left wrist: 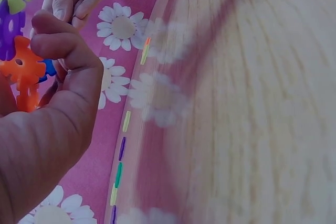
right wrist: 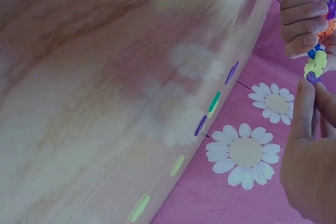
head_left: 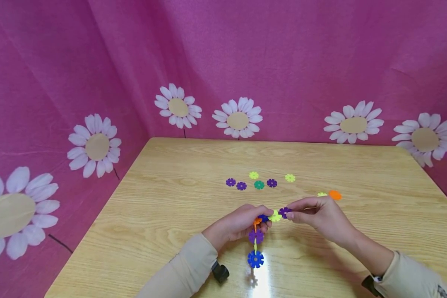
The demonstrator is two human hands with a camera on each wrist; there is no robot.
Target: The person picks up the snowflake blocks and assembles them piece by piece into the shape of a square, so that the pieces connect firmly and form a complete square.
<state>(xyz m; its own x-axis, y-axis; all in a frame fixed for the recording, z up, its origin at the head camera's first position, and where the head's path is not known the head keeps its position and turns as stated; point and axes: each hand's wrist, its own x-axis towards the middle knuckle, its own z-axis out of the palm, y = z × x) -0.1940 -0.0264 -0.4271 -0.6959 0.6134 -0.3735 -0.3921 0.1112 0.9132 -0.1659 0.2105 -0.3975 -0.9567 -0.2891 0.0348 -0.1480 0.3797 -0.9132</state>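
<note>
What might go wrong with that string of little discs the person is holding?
The purple disc, pinched in the right hand beside the yellow disc, might slip from the fingertips. Pushing there could also bend or loosen the chain that the left hand grips. And its dangling end, with the blue disc lowest, might swing or drop off if jolted.

High head view, close-in wrist views

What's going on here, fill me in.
A person's left hand holds a chain of linked, notched discs, part of it hanging down. The right hand pinches a purple disc at the yellow disc on the chain's end; whether it is slotted in, I can't tell. More discs lie loose farther back on the table.
</note>
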